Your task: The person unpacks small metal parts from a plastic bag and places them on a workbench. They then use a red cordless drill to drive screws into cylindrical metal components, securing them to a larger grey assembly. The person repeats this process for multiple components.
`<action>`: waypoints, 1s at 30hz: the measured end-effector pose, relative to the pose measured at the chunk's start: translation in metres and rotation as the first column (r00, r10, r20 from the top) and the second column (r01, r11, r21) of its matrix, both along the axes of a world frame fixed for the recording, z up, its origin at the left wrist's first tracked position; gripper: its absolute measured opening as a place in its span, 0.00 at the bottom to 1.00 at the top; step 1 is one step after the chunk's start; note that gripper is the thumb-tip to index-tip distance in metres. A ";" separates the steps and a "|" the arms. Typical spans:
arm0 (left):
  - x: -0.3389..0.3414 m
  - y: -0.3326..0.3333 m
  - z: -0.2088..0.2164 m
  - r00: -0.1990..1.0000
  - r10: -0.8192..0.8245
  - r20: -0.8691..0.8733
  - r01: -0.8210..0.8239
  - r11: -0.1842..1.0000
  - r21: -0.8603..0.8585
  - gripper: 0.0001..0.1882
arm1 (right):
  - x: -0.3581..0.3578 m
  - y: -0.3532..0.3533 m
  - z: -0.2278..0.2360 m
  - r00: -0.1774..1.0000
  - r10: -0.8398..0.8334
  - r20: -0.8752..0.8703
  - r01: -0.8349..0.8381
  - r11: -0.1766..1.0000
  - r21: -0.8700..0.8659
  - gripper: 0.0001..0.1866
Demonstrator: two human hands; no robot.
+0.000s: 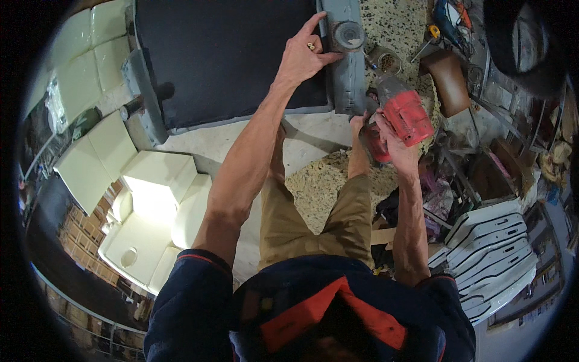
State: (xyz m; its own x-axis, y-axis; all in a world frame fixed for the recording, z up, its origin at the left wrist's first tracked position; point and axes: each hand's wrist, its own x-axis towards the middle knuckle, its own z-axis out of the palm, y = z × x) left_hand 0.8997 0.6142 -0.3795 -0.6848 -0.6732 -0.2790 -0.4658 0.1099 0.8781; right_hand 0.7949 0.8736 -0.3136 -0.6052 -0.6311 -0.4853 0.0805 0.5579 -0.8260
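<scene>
A wide piece of furniture lies before me, with black cloth [235, 54] stretched inside a grey padded frame [350, 81]. My left hand [301, 57] is at the frame's right side. Its index finger and thumb are spread beside a round dark foot [348, 36] on that side. The curled fingers hold a few small brass-coloured screws [311, 46]. My right hand [392, 136] grips a red and black cordless drill [407, 114], its grey front end tipped up toward the frame's edge. The drill's tip is hard to make out.
Beside the foot stands a jar [386, 61] of small hardware on a speckled slab. A brown curved block [446, 81], a blue power tool [449, 24] and a yellow-handled tool [433, 31] lie at right. Cream chair parts [154, 205] sit left; striped white panels [491, 253] lean lower right.
</scene>
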 end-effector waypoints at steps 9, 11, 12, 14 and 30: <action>-0.016 0.000 -0.016 0.986 -0.041 -0.162 0.034 0.998 -0.044 0.38 | 0.000 -0.002 -0.003 0.991 0.088 -0.105 -0.084 0.995 0.045 0.11; -0.017 0.001 -0.019 0.992 -0.016 -0.125 0.018 1.000 0.018 0.37 | 0.000 -0.002 -0.005 0.993 0.080 -0.089 -0.075 0.996 0.057 0.11; -0.017 0.001 -0.019 0.996 -0.021 -0.083 0.022 1.000 0.013 0.36 | 0.000 -0.002 -0.005 0.995 0.068 -0.079 -0.062 0.995 0.083 0.11; -0.017 0.003 -0.019 0.999 -0.018 -0.048 0.018 1.000 0.004 0.36 | 0.001 -0.004 -0.009 0.992 0.073 -0.101 -0.066 0.995 0.077 0.11; -0.015 0.006 -0.017 0.998 -0.039 -0.044 0.036 0.997 -0.069 0.33 | 0.000 -0.008 -0.008 0.984 0.106 -0.144 -0.097 0.993 0.069 0.11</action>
State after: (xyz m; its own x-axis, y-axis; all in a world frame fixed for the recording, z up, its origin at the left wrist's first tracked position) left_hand 0.8842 0.6198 -0.3963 -0.7209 -0.6632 -0.2015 -0.4204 0.1873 0.8878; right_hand 0.7951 0.8652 -0.3220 -0.6068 -0.6649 -0.4355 -0.0988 0.6068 -0.7887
